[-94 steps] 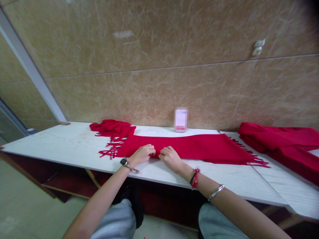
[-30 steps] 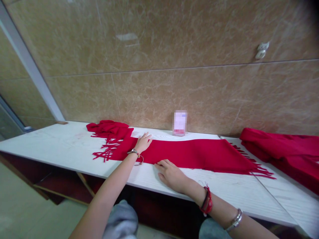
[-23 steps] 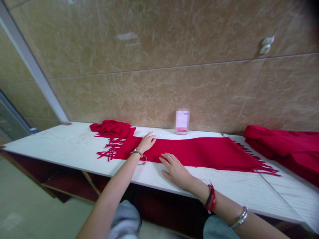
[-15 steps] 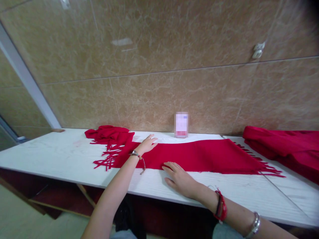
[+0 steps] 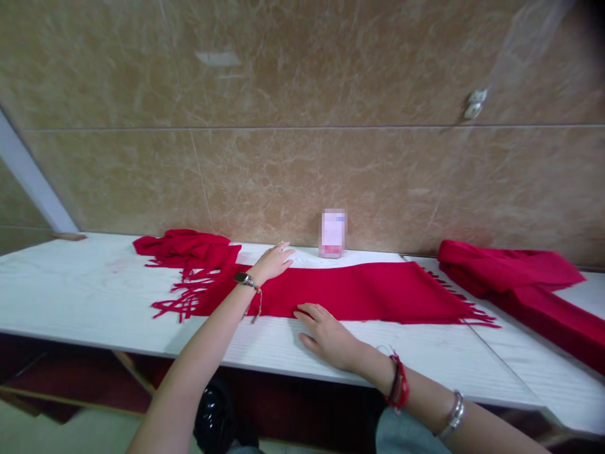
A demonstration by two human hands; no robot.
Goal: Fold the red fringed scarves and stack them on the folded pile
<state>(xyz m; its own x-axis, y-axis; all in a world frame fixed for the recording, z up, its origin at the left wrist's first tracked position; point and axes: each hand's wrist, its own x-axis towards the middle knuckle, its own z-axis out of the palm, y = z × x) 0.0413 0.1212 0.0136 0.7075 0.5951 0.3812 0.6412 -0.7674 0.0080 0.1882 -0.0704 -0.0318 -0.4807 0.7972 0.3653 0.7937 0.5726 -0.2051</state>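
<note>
**Red scarf (image 5: 350, 291) lies flat as the grip gives way to open palms**

The scarf is stretched lengthwise along the white tabletop (image 5: 85, 284), its surface mostly smooth. About three seconds ago both hands were close together with fingers curled at its near edge. Now the left hand (image 5: 273, 261) is over its far edge, open, fingertips reaching past the cloth. The right hand (image 5: 326, 334) is loosely open at its near edge, thumb apart and fingertips on or just at the border; firm contact cannot be told. Neither hand pinches the fabric, so this reads as flattening or steadying the scarf rather than lifting it.

Just beyond the scarf's left end, toward its far corner, is a bunched red cloth (image 5: 186, 246); whether the two are joined is unclear. Past its right end is a folded red cloth (image 5: 510, 268). Behind its far edge stands a pale upright object (image 5: 333, 234), its face pixelated, near the tiled wall (image 5: 283, 176).
</note>
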